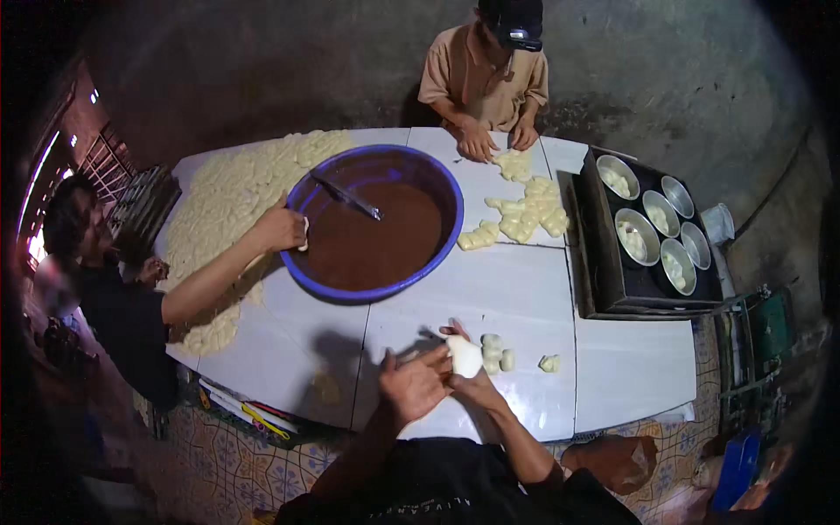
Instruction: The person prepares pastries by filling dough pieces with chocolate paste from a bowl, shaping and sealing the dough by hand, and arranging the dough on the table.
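Note:
A smooth white lump of dough (466,358) rests in my right hand (477,389), over the near edge of the white tiled table (481,280). My left hand (416,385) is beside it, palm turned up and fingers spread; its fingertips reach the lump's left side. Whether they press on it I cannot tell. Just right of my hands sit several small pale dough pieces (493,343), and a separate piece (549,363) lies farther right.
A blue basin (385,296) of brown filling holds a metal utensil (350,197). Flattened dough pieces (232,188) cover the table's left. One person's hand (282,229) reaches the basin's rim; another person's hands (477,142) work dough opposite. Round tins (637,236) stand on a dark tray (604,293) at right.

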Action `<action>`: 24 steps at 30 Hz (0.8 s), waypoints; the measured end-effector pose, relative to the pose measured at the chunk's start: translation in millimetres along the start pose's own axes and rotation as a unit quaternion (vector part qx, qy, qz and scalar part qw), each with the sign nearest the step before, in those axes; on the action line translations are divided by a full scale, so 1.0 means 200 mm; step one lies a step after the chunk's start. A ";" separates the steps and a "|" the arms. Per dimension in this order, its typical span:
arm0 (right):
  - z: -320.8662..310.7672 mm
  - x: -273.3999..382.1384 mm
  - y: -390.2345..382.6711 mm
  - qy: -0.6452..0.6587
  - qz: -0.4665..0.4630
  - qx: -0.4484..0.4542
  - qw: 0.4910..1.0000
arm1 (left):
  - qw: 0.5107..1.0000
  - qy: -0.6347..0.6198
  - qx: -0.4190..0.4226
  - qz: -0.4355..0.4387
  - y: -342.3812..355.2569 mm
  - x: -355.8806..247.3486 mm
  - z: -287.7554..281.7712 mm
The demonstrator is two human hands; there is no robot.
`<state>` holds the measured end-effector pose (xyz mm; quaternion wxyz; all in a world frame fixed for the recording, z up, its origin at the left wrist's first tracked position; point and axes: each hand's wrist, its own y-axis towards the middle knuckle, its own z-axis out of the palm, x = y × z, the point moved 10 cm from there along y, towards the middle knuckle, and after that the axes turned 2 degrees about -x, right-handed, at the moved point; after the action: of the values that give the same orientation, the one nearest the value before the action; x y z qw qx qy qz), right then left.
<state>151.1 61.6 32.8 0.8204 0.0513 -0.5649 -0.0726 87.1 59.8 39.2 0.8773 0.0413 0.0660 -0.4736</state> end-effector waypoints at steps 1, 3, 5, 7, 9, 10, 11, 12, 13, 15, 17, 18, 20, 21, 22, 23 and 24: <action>-0.02 -0.01 0.00 0.021 0.024 0.027 0.999 | 1.000 0.002 0.006 -0.004 0.08 -0.08 0.03; -0.11 -0.06 0.01 0.031 0.033 0.006 0.999 | 0.970 0.204 0.119 0.053 0.26 -0.28 0.18; -0.19 -0.09 0.02 0.052 0.039 -0.033 0.997 | 0.807 0.540 -0.175 0.165 0.44 -0.74 0.03; -0.22 -0.09 0.02 0.030 0.017 -0.045 0.998 | 0.518 0.775 -0.350 0.090 0.58 -1.01 -0.04; -0.16 -0.15 0.04 0.065 0.017 -0.040 0.997 | 0.450 0.830 -0.322 0.071 0.65 -1.19 -0.38; -0.16 -0.16 0.04 0.071 0.028 -0.044 0.996 | 0.473 0.818 -0.309 -0.111 0.66 -1.14 -0.53; -0.20 -0.19 0.04 0.076 0.021 -0.046 0.996 | 0.533 0.788 -0.287 -0.112 0.63 -1.02 -0.37; -0.24 -0.22 0.05 0.081 0.015 -0.047 0.995 | 0.566 0.757 -0.325 -0.025 0.63 -1.04 -0.38; -0.26 -0.23 0.06 0.083 0.012 -0.062 0.995 | 0.535 0.775 -0.337 0.012 0.63 -1.02 -0.30; -0.24 -0.26 0.08 0.149 0.031 -0.069 0.986 | 0.459 0.814 -0.317 0.161 0.50 -1.00 -0.10; -0.29 -0.34 0.09 0.189 0.068 -0.110 0.973 | 0.632 0.663 -0.340 0.213 0.44 -0.90 -0.03; -0.24 -0.31 0.12 0.238 0.090 -0.117 0.960 | 0.760 0.565 -0.285 0.146 0.42 -0.79 -0.04; -0.19 -0.27 0.17 0.302 0.122 -0.175 0.929 | 0.823 0.487 -0.284 0.067 0.33 -0.55 -0.04; -0.21 -0.31 0.15 0.288 0.149 -0.203 0.924 | 0.851 0.430 -0.287 0.090 0.29 -0.48 -0.06; -0.23 -0.35 0.14 0.272 0.173 -0.230 0.918 | 0.875 0.372 -0.287 0.114 0.25 -0.43 -0.08; -0.23 -0.38 0.12 0.257 0.197 -0.256 0.911 | 0.880 0.308 -0.328 0.155 0.17 -0.42 -0.16; -0.24 -0.34 0.11 0.257 0.162 -0.245 0.921 | 0.840 0.381 -0.333 0.197 0.11 -0.43 -0.16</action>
<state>173.6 95.5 -44.3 0.9248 -0.2268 -0.2998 -0.0587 56.0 147.0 21.6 0.8189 -0.0637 0.5388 -0.1872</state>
